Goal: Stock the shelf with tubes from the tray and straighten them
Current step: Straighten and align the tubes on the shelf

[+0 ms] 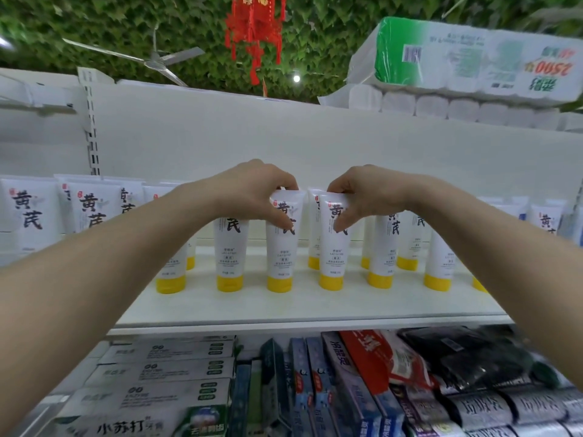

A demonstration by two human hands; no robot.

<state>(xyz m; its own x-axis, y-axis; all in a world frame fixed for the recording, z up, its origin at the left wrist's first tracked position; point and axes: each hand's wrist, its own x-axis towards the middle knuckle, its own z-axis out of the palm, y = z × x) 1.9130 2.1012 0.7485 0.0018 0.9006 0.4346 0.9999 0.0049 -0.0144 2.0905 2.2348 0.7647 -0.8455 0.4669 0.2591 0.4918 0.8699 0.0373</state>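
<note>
Several white tubes with yellow caps stand cap-down in rows on the white shelf point(284, 307). My left hand point(255, 190) pinches the top of one front-row tube point(280, 247), thumb on its front face. My right hand point(366, 193) pinches the top of the neighbouring front-row tube point(334, 253) the same way. Both tubes stand upright with their caps on the shelf. More tubes of the same kind stand to the left point(230, 253) and right point(383, 250), and behind. No tray is in view.
Boxed versions of the same product point(28, 212) fill the shelf's left end. Toothpaste boxes point(164, 386) and packets lie on the lower shelf. A wrapped pack of toilet rolls point(467, 61) sits on top of the unit at the right.
</note>
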